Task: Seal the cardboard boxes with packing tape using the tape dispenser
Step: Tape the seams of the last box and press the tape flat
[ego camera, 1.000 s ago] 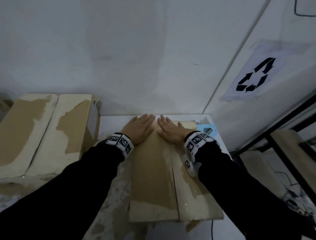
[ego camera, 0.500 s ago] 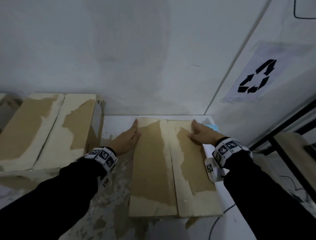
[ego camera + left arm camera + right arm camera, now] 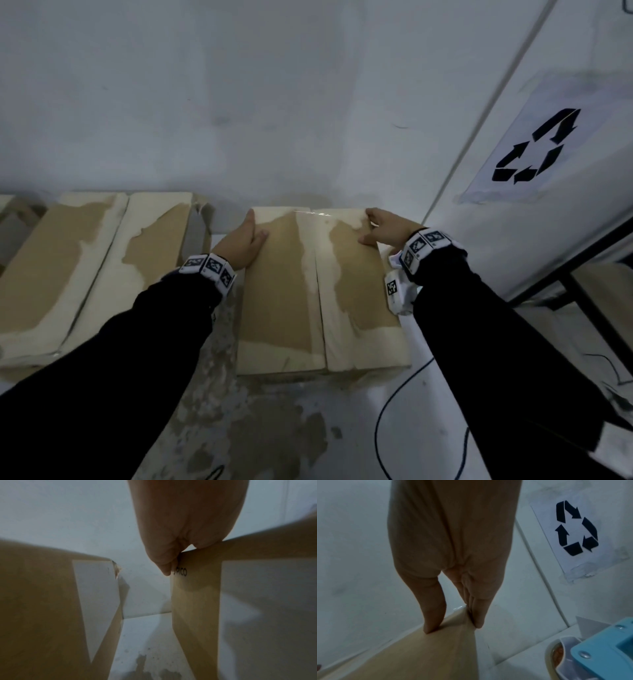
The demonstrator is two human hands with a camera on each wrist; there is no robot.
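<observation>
Between the two hands sits a closed cardboard box [image 3: 318, 291] on the white counter [image 3: 346, 428], its flaps meeting along the middle. The left hand [image 3: 244, 244] grips the box's left far edge, thumb on top, fingers down the side. The right hand [image 3: 383, 229] grips the right far corner the same way, thumb on the lid. Just right of the right hand lies the blue tape dispenser [image 3: 597, 650]. Left of the left hand stands a second box [image 3: 85, 270], near but apart.
</observation>
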